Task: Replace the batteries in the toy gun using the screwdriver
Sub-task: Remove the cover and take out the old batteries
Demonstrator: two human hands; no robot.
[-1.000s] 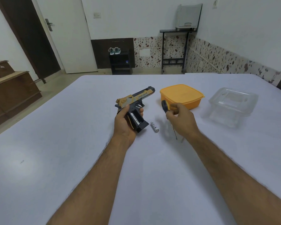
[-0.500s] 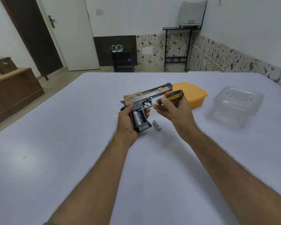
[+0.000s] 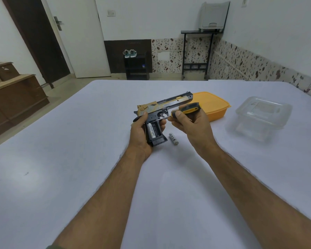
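Observation:
My left hand point(image 3: 140, 133) grips a black and gold toy gun point(image 3: 162, 109) by its handle, barrel pointing right and away. The handle's battery bay is open and one silver battery point(image 3: 151, 130) sits inside it. My right hand point(image 3: 190, 123) holds a screwdriver point(image 3: 186, 110) with a black and yellow handle, its thin shaft pointing left at the gun's frame near the trigger. A second silver battery point(image 3: 173, 138) lies loose on the white table point(image 3: 79, 159) just right of the gun's butt.
An orange lidded box point(image 3: 213, 106) stands behind my right hand. A clear plastic container point(image 3: 262, 115) sits at the right. Brown furniture stands off the table's left side, a door and shelves beyond the far edge.
My right hand lifted the screwdriver from the table and turned it so the tip points at the gun. The left hand raised the gun slightly; the loose battery stayed put.

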